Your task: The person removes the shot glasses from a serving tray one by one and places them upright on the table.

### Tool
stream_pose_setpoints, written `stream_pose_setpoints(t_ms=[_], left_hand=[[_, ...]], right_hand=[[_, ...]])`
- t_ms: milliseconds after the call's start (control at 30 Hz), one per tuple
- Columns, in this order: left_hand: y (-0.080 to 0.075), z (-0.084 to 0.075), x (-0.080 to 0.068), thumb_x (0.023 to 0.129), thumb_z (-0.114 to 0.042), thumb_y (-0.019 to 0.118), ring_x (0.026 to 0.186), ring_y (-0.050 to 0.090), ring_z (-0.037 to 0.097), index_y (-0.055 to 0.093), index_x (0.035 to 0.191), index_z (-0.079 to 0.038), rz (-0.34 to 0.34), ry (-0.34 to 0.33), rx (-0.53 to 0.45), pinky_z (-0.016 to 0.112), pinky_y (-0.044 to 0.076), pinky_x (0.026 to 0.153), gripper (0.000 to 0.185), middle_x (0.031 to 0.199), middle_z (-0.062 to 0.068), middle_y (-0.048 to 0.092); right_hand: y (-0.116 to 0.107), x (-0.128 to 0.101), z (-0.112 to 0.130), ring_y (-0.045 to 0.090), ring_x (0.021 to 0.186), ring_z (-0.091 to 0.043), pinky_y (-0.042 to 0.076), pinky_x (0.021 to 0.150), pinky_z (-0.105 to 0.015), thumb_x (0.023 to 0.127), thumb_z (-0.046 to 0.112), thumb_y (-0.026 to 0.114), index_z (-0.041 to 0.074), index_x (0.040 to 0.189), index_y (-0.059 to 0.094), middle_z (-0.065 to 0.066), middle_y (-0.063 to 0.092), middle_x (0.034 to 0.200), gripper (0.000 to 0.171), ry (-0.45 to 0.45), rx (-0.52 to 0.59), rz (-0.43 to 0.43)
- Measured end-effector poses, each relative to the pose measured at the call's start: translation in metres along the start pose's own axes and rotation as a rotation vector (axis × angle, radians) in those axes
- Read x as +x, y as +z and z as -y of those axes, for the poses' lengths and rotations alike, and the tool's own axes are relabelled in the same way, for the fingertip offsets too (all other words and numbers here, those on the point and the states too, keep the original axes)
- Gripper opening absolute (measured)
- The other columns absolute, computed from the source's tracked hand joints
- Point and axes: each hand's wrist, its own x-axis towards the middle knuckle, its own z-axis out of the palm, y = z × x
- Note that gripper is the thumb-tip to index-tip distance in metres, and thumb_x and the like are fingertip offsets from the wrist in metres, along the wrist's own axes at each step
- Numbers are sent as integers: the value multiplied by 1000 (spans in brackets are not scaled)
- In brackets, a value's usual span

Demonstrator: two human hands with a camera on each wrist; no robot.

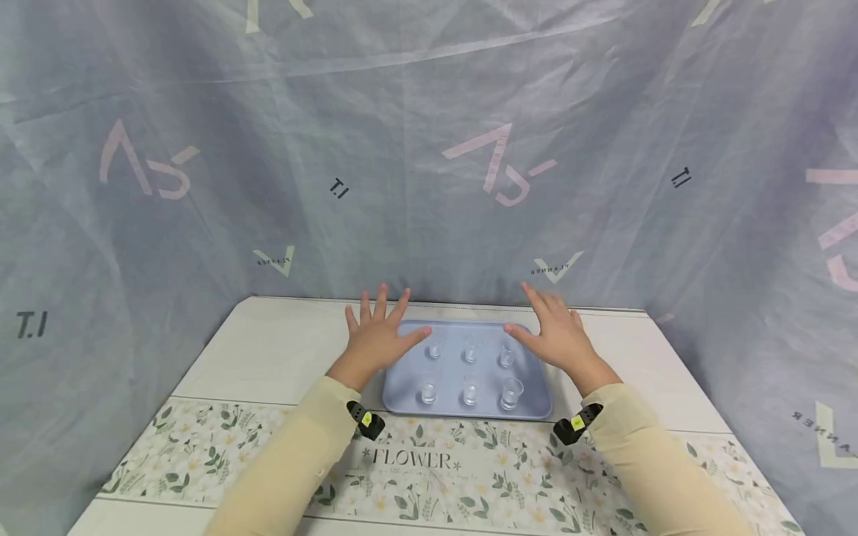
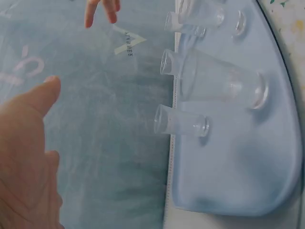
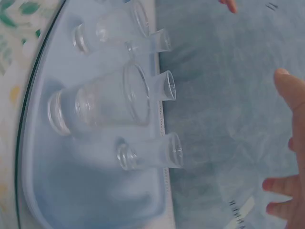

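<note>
A light blue tray [image 1: 401, 385] lies on the table and carries several small clear glasses in two rows of three, such as the near right glass [image 1: 511, 393] and the far left glass [image 1: 436, 347]. My left hand [image 1: 378, 336] is spread flat over the tray's far left corner and holds nothing. My right hand [image 1: 556, 333] is spread the same way over the far right corner, also empty. The left wrist view shows my left hand [image 2: 26, 157] apart from the tray [image 2: 228, 176] and its glasses [image 2: 219, 86]. The right wrist view shows the fingers [image 3: 288, 95] clear of the glasses [image 3: 109, 102].
The white table [image 1: 268, 350] has a floral runner [image 1: 429, 484] printed "FLOWER" across its near part. A grey-blue printed curtain [image 1: 429, 149] closes off the back and both sides. Bare table top lies left and right of the tray.
</note>
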Motion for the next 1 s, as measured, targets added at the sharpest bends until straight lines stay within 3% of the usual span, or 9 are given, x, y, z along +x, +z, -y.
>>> stream_pose_setpoints(t_ms=[100, 300, 600, 767, 1000], left_hand=[[7, 5, -1, 92, -82, 36, 151, -19, 43, 7, 164, -33, -34, 11, -46, 71, -11, 113, 92, 169, 12, -11], [27, 17, -3, 95, -76, 39, 152, -12, 46, 13, 165, -29, -29, -16, -99, 71, -6, 114, 88, 169, 16, -8], [62, 36, -6, 95, -75, 40, 152, -7, 48, 13, 165, -25, 7, -75, -115, 71, -4, 115, 90, 168, 20, -4], [77, 39, -11, 93, -78, 39, 151, 1, 51, 18, 164, -23, 14, -102, -125, 72, -1, 115, 92, 167, 24, 4], [91, 41, -18, 94, -74, 45, 151, 0, 52, 19, 164, -22, 46, -120, -184, 72, -4, 114, 92, 167, 25, 6]], right_hand=[[13, 1, -9, 30, 145, -47, 22, 112, -70, 96, 60, 59, 18, 164, 20, -23, 34, 159, 89, -24, 101, -79], [39, 1, -21, 39, 141, -45, 31, 112, -64, 95, 52, 65, 19, 163, 23, -22, 43, 155, 86, -22, 314, -139], [64, -5, -33, 42, 140, -42, 31, 113, -62, 95, 41, 70, 20, 160, 34, -18, 55, 146, 77, 38, 458, -161], [75, -9, -39, 45, 138, -41, 31, 114, -60, 93, 34, 74, 19, 157, 39, -19, 57, 143, 74, 41, 542, -167], [87, -14, -45, 52, 130, -43, 37, 111, -56, 92, 28, 77, 15, 155, 40, -22, 58, 139, 74, 38, 606, -179]])
